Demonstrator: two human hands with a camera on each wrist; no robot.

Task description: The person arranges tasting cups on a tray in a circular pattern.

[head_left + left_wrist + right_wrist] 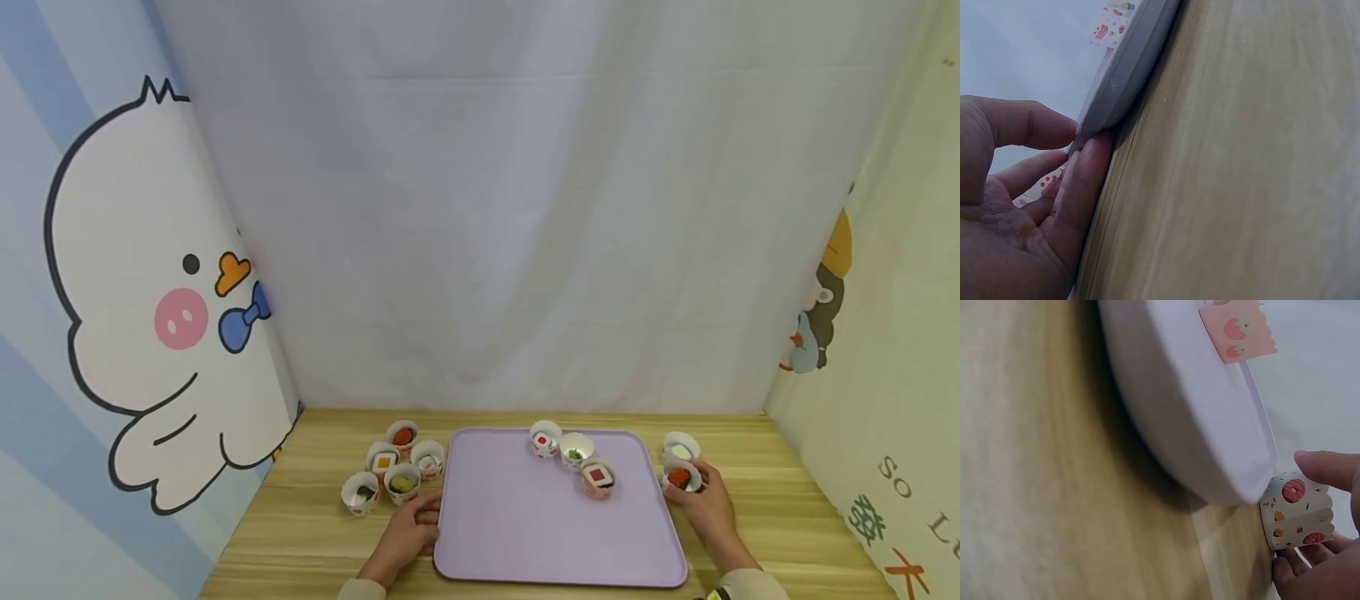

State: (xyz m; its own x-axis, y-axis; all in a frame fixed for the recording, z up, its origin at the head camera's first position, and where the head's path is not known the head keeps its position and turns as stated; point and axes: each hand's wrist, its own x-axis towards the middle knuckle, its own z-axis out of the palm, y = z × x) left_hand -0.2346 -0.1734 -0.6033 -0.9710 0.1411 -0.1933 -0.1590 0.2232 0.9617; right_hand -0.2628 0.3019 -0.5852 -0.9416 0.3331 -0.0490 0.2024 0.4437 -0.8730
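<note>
My right hand grips a small patterned paper baking cup with something red inside, between thumb and fingers. The cup stands on the table just off the right edge of the lilac tray. Behind it is another paper cup with a pale item in it. At the tray's left edge, my left hand holds the rim, with the thumb on top and fingers against the side. On the tray's back right part stand three filled cups, among them a pink one with a white-and-red square piece.
Left of the tray, several filled paper cups stand close together on the wooden table, near my left hand. A white curtain hangs behind the table; printed cloths hang at both sides.
</note>
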